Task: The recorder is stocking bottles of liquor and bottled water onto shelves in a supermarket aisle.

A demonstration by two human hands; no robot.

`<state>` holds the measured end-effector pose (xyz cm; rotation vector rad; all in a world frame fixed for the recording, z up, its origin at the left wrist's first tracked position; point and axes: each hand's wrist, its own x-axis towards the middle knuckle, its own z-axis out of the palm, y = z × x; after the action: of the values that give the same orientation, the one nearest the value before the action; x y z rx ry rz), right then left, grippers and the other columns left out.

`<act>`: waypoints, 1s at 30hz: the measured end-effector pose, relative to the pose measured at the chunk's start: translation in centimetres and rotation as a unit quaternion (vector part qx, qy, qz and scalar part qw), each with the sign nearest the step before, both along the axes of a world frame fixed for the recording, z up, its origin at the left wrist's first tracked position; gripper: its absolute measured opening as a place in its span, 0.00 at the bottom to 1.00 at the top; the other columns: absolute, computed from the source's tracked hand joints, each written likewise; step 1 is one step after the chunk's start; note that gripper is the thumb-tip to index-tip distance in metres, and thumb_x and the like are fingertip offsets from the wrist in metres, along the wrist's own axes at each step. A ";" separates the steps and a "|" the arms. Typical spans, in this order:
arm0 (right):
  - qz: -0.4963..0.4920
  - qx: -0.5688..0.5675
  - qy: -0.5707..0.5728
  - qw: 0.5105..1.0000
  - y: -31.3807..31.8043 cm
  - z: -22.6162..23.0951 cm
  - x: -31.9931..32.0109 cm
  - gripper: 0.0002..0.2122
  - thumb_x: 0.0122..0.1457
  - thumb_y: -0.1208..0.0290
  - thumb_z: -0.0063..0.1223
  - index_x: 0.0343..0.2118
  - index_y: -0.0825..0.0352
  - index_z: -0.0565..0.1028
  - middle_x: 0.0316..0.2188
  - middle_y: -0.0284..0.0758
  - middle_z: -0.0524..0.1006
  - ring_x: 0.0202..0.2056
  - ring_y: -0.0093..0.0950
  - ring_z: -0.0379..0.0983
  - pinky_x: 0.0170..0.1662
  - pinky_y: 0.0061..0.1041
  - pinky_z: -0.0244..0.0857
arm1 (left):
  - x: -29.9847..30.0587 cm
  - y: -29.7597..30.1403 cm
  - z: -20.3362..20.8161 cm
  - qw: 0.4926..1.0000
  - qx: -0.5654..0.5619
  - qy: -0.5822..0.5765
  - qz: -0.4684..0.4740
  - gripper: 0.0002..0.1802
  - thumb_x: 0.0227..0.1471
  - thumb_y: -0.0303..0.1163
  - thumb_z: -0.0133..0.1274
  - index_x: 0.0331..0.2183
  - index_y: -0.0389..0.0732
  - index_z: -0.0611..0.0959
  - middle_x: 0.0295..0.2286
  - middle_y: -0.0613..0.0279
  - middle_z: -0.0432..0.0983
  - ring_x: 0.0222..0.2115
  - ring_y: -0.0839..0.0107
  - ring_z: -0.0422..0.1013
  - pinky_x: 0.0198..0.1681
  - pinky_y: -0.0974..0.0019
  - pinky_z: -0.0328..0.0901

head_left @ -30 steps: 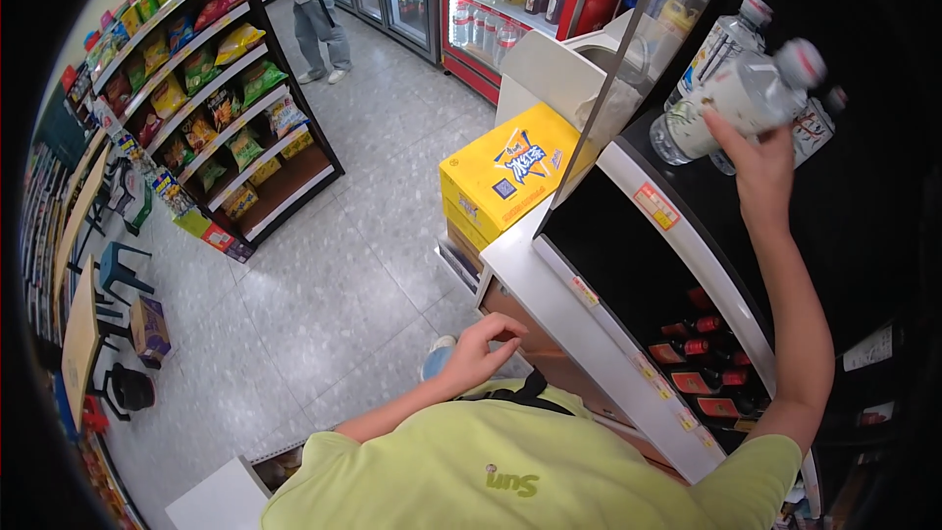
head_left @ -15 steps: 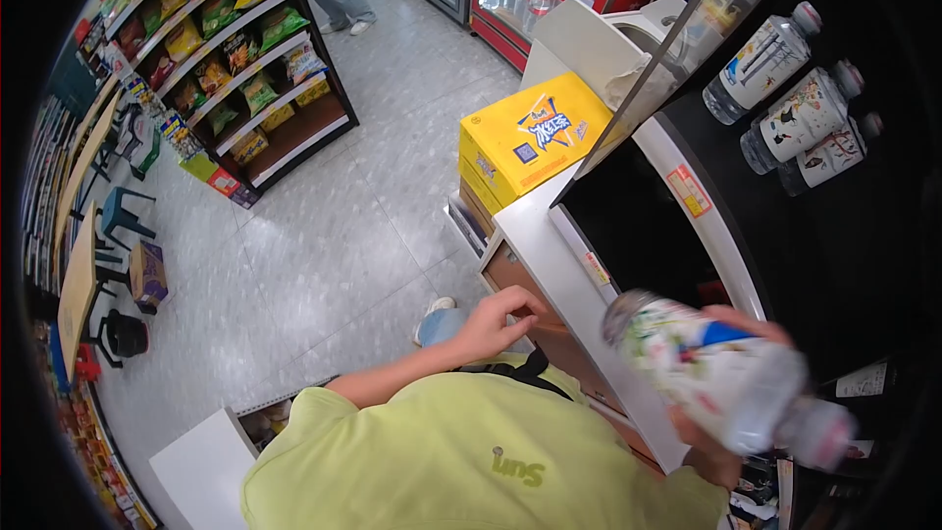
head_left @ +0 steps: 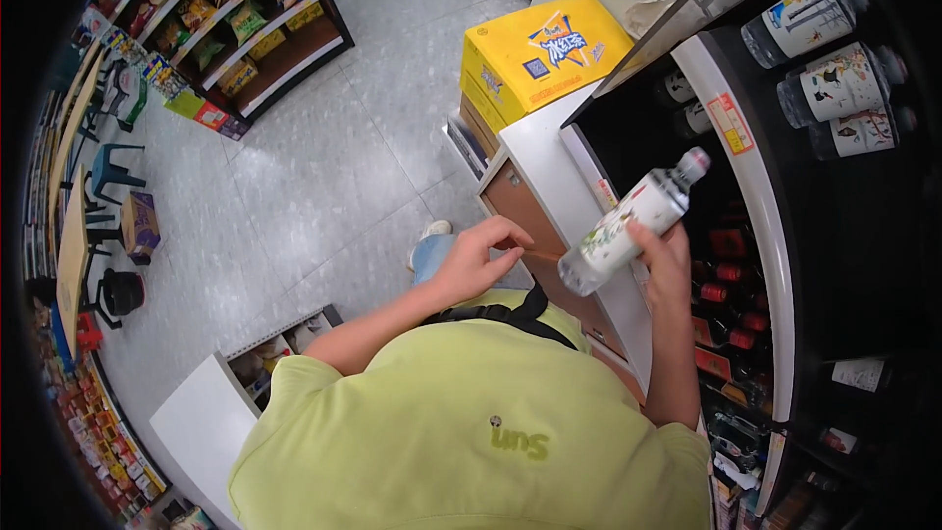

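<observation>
A clear plastic water bottle [head_left: 628,224] with a white, leaf-patterned label is gripped round its side by my right hand [head_left: 669,260]. It tilts, with its pinkish cap [head_left: 696,161] up and to the right, over the white ledge of the dark shelf unit. My left hand [head_left: 485,257] is held in front of my body, empty, its fingers loosely curled and the thumb apart from them. Several similar bottles [head_left: 836,86] stand on the black upper shelf at the right. Two more labelled bottles [head_left: 690,103] show inside the dark lower shelf.
A yellow carton [head_left: 545,54] rests at the far end of the white ledge [head_left: 549,142]. Bottles with red caps [head_left: 721,275] fill the shelf beside my right forearm. A snack rack [head_left: 294,59] stands at the far left. A white drawer cabinet [head_left: 206,432] is by my left elbow.
My right hand has carried the bottle up and away from the lower right, and its cap now points up. My view has shifted toward the shelf. The left hand remains empty before me.
</observation>
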<state>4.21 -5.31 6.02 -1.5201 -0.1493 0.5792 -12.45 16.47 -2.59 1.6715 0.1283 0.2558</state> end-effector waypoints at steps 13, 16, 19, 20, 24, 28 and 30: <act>-0.196 -0.017 -0.249 0.948 3.0 -2.4 14.7 0.32 0.52 0.70 0.70 0.58 0.71 0.67 0.54 0.41 0.72 0.54 0.31 0.72 0.54 0.32 0.69 | -0.9 0.0 -0.2 1.000 -0.006 0.025 0.012 0.10 0.54 0.23 0.55 0.40 0.36 0.82 0.38 0.59 0.77 0.38 0.68 0.76 0.45 0.66 0.70; -0.199 0.013 -0.323 0.925 4.4 -4.3 17.8 0.32 0.51 0.73 0.70 0.59 0.73 0.67 0.55 0.43 0.70 0.54 0.33 0.71 0.56 0.32 0.68 | -1.1 0.0 -0.1 1.000 -0.007 0.026 0.012 0.10 0.54 0.23 0.55 0.41 0.37 0.82 0.38 0.59 0.77 0.39 0.67 0.76 0.45 0.66 0.70; -0.207 0.001 -0.346 0.915 5.5 -5.3 19.8 0.34 0.50 0.73 0.71 0.59 0.73 0.66 0.56 0.44 0.70 0.56 0.35 0.70 0.58 0.33 0.66 | -1.4 0.1 0.0 1.000 -0.001 0.022 0.019 0.11 0.54 0.22 0.54 0.41 0.37 0.82 0.38 0.59 0.76 0.39 0.67 0.76 0.45 0.66 0.70; -0.213 -0.025 -0.368 0.905 5.9 -5.5 20.3 0.35 0.49 0.74 0.71 0.60 0.73 0.65 0.57 0.45 0.69 0.57 0.36 0.69 0.59 0.34 0.64 | -1.4 0.1 0.0 0.999 -0.006 0.015 0.029 0.09 0.54 0.23 0.54 0.40 0.37 0.81 0.37 0.58 0.77 0.39 0.65 0.76 0.44 0.65 0.71; -0.222 -0.072 -0.366 0.901 6.6 -6.5 21.9 0.38 0.48 0.74 0.72 0.61 0.74 0.63 0.59 0.45 0.68 0.59 0.37 0.66 0.62 0.35 0.60 | -2.0 0.3 -0.2 0.998 -0.003 0.033 0.054 0.09 0.54 0.23 0.54 0.39 0.37 0.81 0.37 0.57 0.77 0.39 0.63 0.76 0.42 0.63 0.71; -0.231 -0.103 -0.350 0.902 7.1 -8.2 24.1 0.39 0.48 0.75 0.71 0.62 0.73 0.61 0.59 0.45 0.68 0.60 0.37 0.65 0.63 0.36 0.59 | -2.0 0.3 -0.3 0.998 -0.006 0.038 0.058 0.09 0.54 0.24 0.53 0.39 0.37 0.81 0.37 0.57 0.77 0.38 0.64 0.76 0.42 0.63 0.71; -0.263 -0.121 -0.390 0.874 7.4 -8.9 25.3 0.38 0.48 0.75 0.72 0.61 0.74 0.63 0.59 0.46 0.68 0.59 0.37 0.66 0.62 0.36 0.59 | -2.0 0.3 -0.4 0.997 0.004 0.026 0.067 0.09 0.54 0.23 0.53 0.39 0.37 0.82 0.37 0.57 0.77 0.38 0.64 0.76 0.42 0.63 0.71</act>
<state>29.52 2.09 -2.87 -1.8725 -0.2719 -0.4972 -14.44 16.78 -2.97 1.6808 0.2786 0.3134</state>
